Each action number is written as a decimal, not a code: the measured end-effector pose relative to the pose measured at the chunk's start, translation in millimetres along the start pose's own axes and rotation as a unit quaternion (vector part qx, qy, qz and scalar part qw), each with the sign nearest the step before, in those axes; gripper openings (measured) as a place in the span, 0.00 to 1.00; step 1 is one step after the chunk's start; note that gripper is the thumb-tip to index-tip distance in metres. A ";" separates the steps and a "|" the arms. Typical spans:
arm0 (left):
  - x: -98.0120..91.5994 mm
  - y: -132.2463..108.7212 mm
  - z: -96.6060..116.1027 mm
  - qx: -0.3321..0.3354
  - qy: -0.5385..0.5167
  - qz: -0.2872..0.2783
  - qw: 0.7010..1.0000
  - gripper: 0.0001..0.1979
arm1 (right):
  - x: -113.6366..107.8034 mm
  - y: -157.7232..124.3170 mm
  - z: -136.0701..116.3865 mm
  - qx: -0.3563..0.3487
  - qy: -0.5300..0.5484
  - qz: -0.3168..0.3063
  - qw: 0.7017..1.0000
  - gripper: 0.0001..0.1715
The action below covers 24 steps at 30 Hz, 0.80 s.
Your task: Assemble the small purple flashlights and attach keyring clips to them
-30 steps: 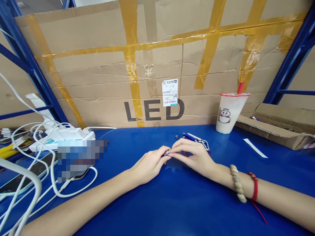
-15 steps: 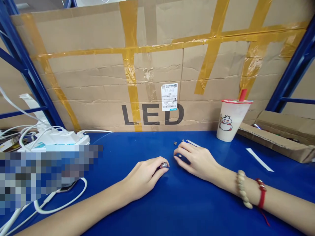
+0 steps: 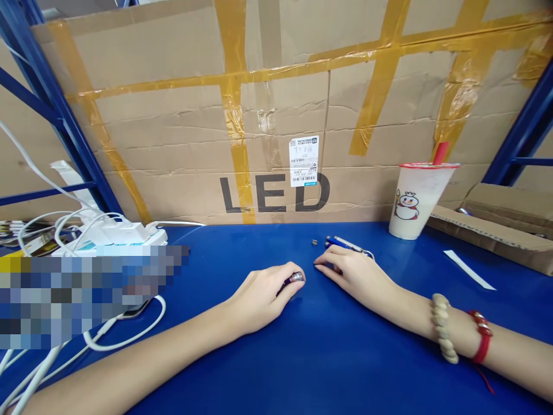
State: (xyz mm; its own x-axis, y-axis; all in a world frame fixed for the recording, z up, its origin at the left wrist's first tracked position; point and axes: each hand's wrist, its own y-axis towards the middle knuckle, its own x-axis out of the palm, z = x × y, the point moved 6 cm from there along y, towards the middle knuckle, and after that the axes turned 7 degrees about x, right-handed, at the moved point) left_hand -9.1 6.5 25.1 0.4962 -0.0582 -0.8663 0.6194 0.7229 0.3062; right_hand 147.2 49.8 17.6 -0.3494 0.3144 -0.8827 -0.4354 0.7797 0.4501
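Observation:
My left hand (image 3: 268,297) is closed around a small dark cylinder with a silvery, shiny end (image 3: 296,277), which peeks out between thumb and forefinger; the rest of it is hidden in the palm. My right hand (image 3: 352,274) rests on the blue tabletop (image 3: 276,369) just to the right, its thumb and forefinger pinched together. Whatever sits in that pinch is too small to make out. Behind the right hand lies a slim blue and silver tool (image 3: 345,242), partly covered by the fingers. A tiny metallic bit (image 3: 314,242) lies to its left.
A milky drink cup (image 3: 421,202) with a red straw stands at the back right, near an open cardboard box (image 3: 496,230) and a white strip (image 3: 469,270). White cables and a power strip (image 3: 116,233) crowd the left. A big taped carton (image 3: 185,144) forms the back wall.
My right thumb and forefinger have come together where a tiny bit showed between them. More of the blue tool shows behind that hand. My left hand keeps its hold; the view has shifted slightly.

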 end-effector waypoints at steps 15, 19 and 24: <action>5.6 0.1 4.3 -0.005 -0.004 0.010 1.000 0.12 | 2.3 2.4 -3.2 0.058 0.159 -0.052 0.984 0.12; 5.8 1.2 3.0 -0.017 -0.018 0.007 1.000 0.13 | 4.3 1.8 -1.9 0.060 0.159 -0.060 0.984 0.11; 4.4 0.3 4.0 -0.024 -0.029 -0.002 0.999 0.13 | -0.3 0.5 -5.3 0.040 0.139 -0.015 0.989 0.11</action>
State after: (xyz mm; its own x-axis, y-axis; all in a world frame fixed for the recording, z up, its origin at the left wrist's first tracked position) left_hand -4.3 3.7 22.9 0.5299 -0.0998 -0.8422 0.5918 0.7549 0.2828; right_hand 142.7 47.2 18.8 -0.5572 0.1375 -0.8189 -0.3865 0.8299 0.4024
